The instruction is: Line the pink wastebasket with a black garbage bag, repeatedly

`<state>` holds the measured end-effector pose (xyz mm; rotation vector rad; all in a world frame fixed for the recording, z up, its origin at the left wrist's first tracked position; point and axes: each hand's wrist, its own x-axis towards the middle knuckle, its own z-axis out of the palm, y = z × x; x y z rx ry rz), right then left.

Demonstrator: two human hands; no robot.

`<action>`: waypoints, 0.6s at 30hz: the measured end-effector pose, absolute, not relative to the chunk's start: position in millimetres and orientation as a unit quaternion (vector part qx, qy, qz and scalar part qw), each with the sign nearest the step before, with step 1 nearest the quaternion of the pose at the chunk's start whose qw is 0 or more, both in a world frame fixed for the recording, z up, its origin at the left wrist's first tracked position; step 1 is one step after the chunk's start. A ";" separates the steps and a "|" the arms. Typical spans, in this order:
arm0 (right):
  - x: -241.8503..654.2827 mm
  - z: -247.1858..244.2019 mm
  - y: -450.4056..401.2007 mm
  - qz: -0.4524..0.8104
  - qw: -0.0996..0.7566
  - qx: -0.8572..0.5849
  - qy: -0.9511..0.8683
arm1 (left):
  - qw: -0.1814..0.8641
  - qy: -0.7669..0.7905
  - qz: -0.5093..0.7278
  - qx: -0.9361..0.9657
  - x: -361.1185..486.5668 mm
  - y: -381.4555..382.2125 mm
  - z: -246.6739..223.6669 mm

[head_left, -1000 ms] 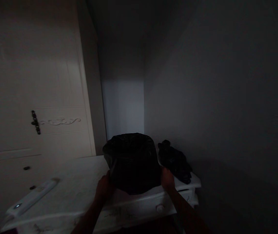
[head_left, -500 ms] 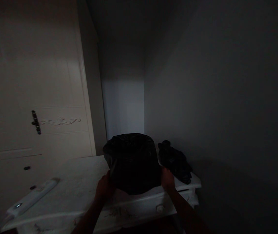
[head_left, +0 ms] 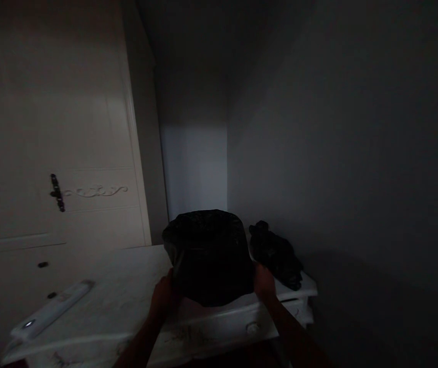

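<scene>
Between my hands is a black trash bag, wide and open at the top with its edge folded over. Its sides stand out stiffly like a bin's, but the dark hides whether a bin is inside. My left hand grips its lower left side, fingers partly hidden. On the opposite side, my right hand is closed against it the same way. Right of it, a crumpled black plastic bag lies near the wall on the white dresser.
A white power strip lies at the dresser's left end. Behind on the left stands a pale wardrobe with a dark handle. A grey wall closes off the right side. The room is dim.
</scene>
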<state>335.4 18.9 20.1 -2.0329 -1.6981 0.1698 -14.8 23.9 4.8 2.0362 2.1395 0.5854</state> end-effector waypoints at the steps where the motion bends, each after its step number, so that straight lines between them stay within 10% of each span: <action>1: 335.4 20.6 18.7 0.063 0.235 -0.743 -0.624 | 0.064 0.709 0.192 0.676 -15.1 24.1 4.4; 18: 338.2 11.5 24.9 0.065 0.241 -0.734 -0.631 | 0.073 0.705 0.200 0.676 -13.4 22.2 6.0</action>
